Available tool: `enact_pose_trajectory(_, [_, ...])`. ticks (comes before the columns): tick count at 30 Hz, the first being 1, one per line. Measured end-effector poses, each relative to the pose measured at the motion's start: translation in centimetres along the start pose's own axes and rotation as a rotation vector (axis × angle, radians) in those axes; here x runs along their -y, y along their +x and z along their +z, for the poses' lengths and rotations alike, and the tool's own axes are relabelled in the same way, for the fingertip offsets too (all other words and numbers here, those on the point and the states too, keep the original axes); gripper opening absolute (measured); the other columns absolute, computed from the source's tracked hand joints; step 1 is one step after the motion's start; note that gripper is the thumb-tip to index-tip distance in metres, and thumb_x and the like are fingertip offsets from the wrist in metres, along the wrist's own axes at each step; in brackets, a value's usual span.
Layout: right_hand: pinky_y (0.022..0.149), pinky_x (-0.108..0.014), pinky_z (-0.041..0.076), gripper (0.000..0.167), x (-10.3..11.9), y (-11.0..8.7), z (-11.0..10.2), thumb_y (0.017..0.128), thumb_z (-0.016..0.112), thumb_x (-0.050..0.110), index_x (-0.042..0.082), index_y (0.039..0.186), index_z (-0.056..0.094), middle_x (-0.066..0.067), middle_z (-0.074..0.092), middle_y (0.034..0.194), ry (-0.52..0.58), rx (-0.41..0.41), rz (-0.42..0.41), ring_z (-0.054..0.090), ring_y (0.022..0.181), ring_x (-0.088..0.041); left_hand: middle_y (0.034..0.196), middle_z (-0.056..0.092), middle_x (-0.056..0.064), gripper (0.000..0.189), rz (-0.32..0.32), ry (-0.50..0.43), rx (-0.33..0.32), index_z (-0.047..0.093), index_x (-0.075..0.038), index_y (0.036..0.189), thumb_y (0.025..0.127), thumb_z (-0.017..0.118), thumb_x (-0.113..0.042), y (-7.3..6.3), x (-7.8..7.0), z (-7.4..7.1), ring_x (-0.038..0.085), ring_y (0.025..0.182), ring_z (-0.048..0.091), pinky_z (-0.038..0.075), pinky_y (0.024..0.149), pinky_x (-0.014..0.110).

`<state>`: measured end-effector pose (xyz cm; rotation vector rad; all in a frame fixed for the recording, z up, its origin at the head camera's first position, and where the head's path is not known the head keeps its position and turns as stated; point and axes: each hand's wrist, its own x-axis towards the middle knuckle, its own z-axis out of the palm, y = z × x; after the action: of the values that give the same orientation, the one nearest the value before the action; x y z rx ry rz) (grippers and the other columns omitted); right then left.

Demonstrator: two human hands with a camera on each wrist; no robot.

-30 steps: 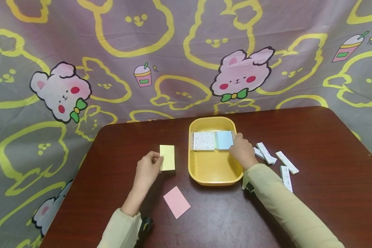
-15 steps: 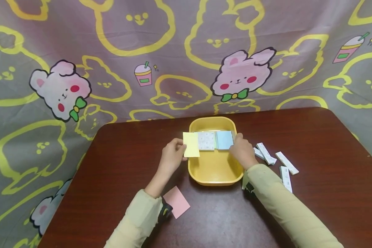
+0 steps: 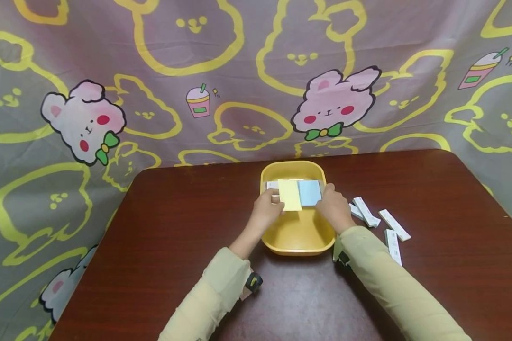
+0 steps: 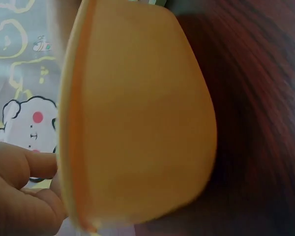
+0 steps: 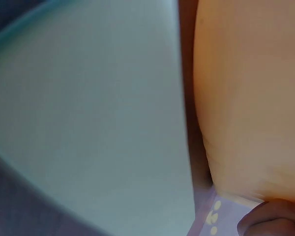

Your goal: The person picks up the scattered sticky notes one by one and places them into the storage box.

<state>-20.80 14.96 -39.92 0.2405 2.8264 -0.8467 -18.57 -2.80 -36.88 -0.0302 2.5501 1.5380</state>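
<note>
In the head view my left hand point(image 3: 268, 208) pinches a yellow sticky note pad point(image 3: 290, 195) by its left edge, over the yellow plastic basin point(image 3: 298, 237). Inside the basin, a blue pad point(image 3: 310, 193) lies at the right. A white printed stack point(image 3: 272, 184) beside it is mostly covered by the yellow pad. My right hand point(image 3: 333, 207) grips the basin's right rim. The left wrist view shows the basin's outer wall point(image 4: 142, 113) and the left hand's curled fingers at its rim. The right-hand fingers point(image 5: 275, 219) show at the basin's edge in the right wrist view.
Several white printed strips point(image 3: 365, 211) lie on the dark wooden table point(image 3: 175, 213) to the right. A pink pad point(image 3: 246, 290) is mostly hidden under the left sleeve. A pale flat thing point(image 5: 98, 118) fills much of the right wrist view. A patterned curtain point(image 3: 239, 57) hangs behind.
My left hand has carried the yellow pad rightward from beside the basin to above its contents. The left sleeve now covers most of the pink pad. My right hand stays on the rim.
</note>
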Motion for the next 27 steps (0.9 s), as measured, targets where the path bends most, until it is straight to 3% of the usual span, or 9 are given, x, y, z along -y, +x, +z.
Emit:
enact_pose_trajectory(9, [0.063,-0.048,0.046,0.037,0.1,0.1,0.0,0.083,0.050,0.012,-0.008,0.112,0.040,-0.033,0.061,0.100,0.004,-0.005,0.000,0.061,0.081,-0.043,0.119,0.064,0.026,0.041,-0.029,0.024,0.006,0.051,0.006,0.130,0.089,0.054,0.003,1.6,-1.0,2.5,0.029,0.084,0.072,0.056,0.069,0.026])
enact_pose_trajectory(17, [0.065,-0.049,0.046,0.037,0.1,0.1,0.0,0.083,0.048,0.011,-0.009,0.113,0.040,-0.034,0.061,0.100,0.006,-0.005,0.005,0.061,0.082,-0.044,0.117,0.066,0.024,0.040,-0.035,0.075,-0.002,0.053,0.006,0.128,0.089,0.055,0.002,3.0,-0.7,3.8,0.027,0.084,0.073,0.055,0.069,0.023])
enact_pose_trajectory(27, [0.064,-0.049,0.047,0.037,0.1,0.2,0.0,0.083,0.049,0.011,-0.009,0.113,0.041,-0.035,0.061,0.099,-0.003,-0.015,0.005,0.061,0.081,-0.043,0.105,0.070,0.021,0.037,-0.036,0.074,-0.021,0.054,0.006,0.126,0.089,0.060,-0.001,3.6,0.2,5.8,0.025,0.079,0.072,0.055,0.063,0.021])
